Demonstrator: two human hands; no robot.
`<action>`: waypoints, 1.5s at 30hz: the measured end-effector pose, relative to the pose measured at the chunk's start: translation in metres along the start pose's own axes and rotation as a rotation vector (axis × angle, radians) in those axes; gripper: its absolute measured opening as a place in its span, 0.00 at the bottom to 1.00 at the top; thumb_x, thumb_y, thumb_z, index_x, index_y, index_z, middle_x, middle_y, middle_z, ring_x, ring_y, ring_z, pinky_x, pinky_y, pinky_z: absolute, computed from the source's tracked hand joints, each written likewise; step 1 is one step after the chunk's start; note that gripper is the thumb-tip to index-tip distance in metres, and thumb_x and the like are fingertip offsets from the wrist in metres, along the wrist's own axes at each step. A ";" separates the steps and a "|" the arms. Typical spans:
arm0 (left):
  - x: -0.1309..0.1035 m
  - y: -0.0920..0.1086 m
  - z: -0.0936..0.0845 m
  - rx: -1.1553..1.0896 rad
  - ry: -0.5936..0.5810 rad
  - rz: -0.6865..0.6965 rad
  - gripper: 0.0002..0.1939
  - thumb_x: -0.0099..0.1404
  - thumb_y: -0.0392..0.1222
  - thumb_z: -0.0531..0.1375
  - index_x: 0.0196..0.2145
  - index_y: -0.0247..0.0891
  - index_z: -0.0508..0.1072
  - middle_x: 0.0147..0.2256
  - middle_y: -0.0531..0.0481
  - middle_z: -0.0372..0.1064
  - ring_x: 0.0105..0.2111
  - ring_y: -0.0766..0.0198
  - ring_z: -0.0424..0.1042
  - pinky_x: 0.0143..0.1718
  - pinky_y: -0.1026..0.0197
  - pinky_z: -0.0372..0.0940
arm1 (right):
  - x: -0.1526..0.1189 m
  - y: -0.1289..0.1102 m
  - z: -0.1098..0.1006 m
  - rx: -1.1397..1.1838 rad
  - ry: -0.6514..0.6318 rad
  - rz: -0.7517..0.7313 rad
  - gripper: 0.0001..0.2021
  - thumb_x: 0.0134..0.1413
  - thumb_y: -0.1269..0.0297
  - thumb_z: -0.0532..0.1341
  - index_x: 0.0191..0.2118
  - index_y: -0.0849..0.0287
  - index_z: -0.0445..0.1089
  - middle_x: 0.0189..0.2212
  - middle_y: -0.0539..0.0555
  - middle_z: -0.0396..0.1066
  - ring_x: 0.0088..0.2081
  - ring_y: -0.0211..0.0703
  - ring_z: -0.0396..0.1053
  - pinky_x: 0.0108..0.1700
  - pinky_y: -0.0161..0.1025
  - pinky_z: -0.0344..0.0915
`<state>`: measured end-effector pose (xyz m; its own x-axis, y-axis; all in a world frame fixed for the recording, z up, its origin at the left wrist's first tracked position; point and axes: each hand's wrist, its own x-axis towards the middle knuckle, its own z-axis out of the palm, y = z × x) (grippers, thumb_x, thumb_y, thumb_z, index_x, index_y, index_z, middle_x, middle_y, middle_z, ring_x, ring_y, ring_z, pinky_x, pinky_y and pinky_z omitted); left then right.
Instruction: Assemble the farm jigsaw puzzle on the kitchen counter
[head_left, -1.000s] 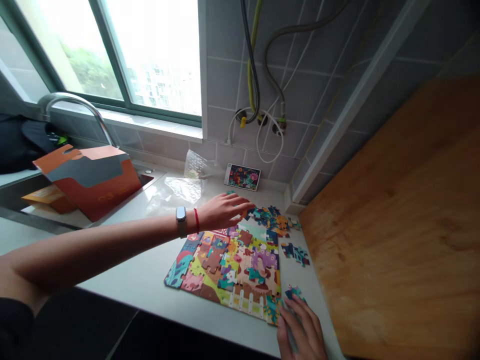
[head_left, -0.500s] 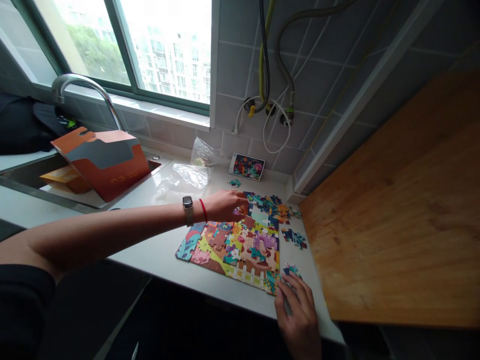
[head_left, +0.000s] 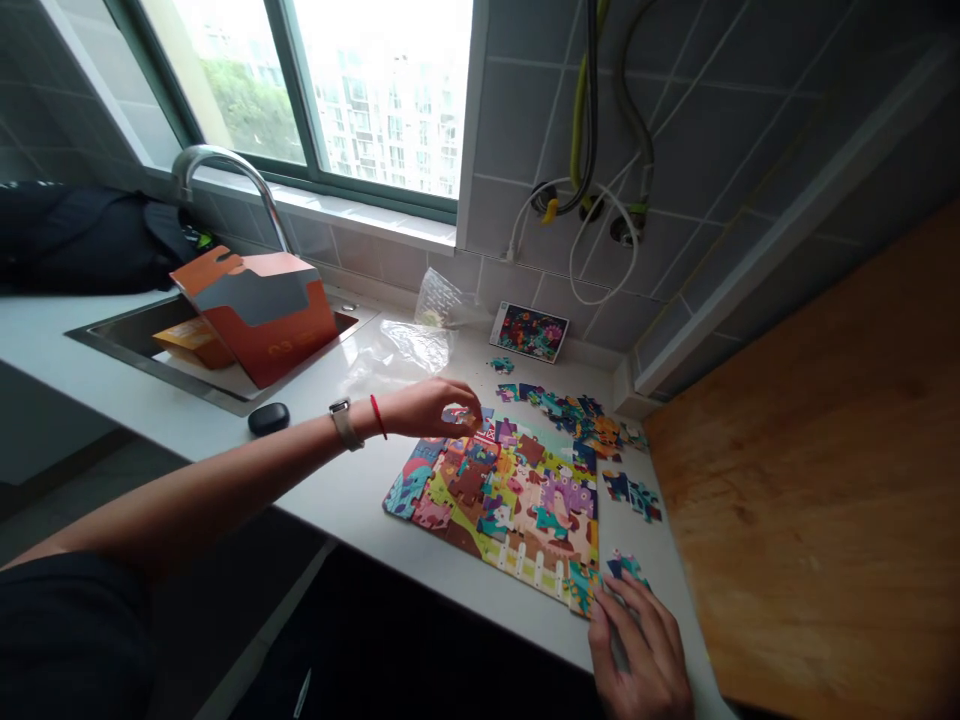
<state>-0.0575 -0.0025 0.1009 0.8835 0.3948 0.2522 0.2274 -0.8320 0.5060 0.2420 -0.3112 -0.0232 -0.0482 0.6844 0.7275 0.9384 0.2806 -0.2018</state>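
A colourful farm-animal jigsaw puzzle [head_left: 517, 510] lies on the white counter, with several loose pieces laid over its picture. My left hand [head_left: 439, 408], wearing a watch and a red bracelet, is at the puzzle's upper left edge. Its thumb and fingers curl into a pinch on a puzzle piece [head_left: 487, 427], mostly covered by the fingertips. At the lower right corner, my right hand [head_left: 641, 640] rests with fingers stretched and slightly apart, fingertips beside a teal puzzle piece [head_left: 583, 585]. Another loose piece [head_left: 628, 567] lies just past those fingers.
Loose dark-toned pieces [head_left: 574, 412] spread behind and right of the puzzle. A picture card [head_left: 529, 331] leans against the wall. Clear plastic wrapping [head_left: 416, 343], a black oval case [head_left: 268, 419] and an orange box [head_left: 274, 335] over the sink are leftward. A wooden panel [head_left: 817, 480] borders the right.
My left hand has shifted from the puzzle's upper middle to its upper left edge, uncovering pieces there. The view has turned left, and the black case now shows. My right hand stays at the corner.
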 end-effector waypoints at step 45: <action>-0.006 -0.032 0.080 -0.570 0.379 -0.183 0.05 0.71 0.39 0.63 0.43 0.37 0.78 0.40 0.46 0.79 0.39 0.62 0.78 0.41 0.60 0.75 | 0.178 0.000 0.122 0.724 -0.167 0.732 0.19 0.59 0.48 0.68 0.48 0.57 0.80 0.42 0.58 0.81 0.39 0.48 0.78 0.41 0.41 0.76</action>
<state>-0.0375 -0.0096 0.0178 0.6250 0.7030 0.3392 0.0169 -0.4466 0.8946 0.1913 -0.1071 0.0259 0.3517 0.9186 0.1800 0.3306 0.0580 -0.9420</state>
